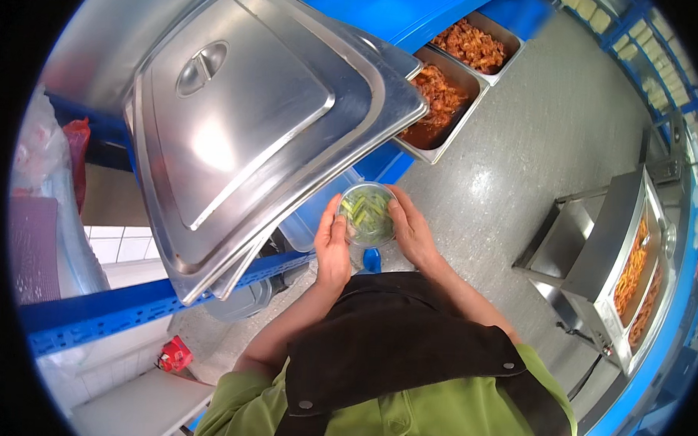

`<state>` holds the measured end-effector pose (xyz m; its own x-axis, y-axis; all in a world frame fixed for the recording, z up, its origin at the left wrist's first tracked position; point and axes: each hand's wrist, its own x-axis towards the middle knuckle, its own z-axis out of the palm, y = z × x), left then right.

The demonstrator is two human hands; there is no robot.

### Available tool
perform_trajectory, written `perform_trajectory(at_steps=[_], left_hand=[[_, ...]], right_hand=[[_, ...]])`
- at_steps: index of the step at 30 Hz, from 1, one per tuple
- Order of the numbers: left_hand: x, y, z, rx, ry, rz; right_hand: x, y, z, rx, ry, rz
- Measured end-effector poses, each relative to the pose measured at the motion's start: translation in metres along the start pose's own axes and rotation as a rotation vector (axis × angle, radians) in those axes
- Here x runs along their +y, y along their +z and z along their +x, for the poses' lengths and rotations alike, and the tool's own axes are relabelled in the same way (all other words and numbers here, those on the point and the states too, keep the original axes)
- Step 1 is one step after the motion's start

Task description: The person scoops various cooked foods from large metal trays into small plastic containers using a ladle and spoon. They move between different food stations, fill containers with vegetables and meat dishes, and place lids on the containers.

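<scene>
Between my left hand [332,246] and my right hand [409,226] is a round clear plastic tub [366,214], held from both sides in front of my dark apron. Cut green vegetable pieces show through its top, which seems to be covered by a clear lid. Just beyond and to the left, large stainless steel pan lids [261,99] lie stacked on a blue shelf. Part of a clear plastic container [303,222] shows beneath the stack, close to my left fingers.
Two steel pans of reddish-brown cooked food [436,103] [473,46] stand past the lids. At the right is a steel food warmer [602,238] with pans of food. A blue perforated shelf beam [150,303] runs at the left. A red packet [175,354] lies low at the left.
</scene>
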<state>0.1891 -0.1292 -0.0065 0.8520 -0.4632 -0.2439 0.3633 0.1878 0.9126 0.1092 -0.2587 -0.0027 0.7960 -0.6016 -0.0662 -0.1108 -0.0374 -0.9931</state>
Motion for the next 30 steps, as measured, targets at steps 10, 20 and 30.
perform_trajectory(at_steps=[10,20,30], left_hand=[[-0.007,0.075,-0.01,-0.017,0.0,0.058],[-0.014,0.108,-0.032,0.183,0.215,0.293],[-0.018,0.115,-0.04,0.308,0.29,-0.087]], right_hand=[[-0.026,-0.082,0.013,-0.178,-0.135,-0.108],[-0.024,-0.102,0.012,-0.147,-0.166,-0.133],[-0.035,-0.089,0.011,-0.258,-0.034,-0.084]])
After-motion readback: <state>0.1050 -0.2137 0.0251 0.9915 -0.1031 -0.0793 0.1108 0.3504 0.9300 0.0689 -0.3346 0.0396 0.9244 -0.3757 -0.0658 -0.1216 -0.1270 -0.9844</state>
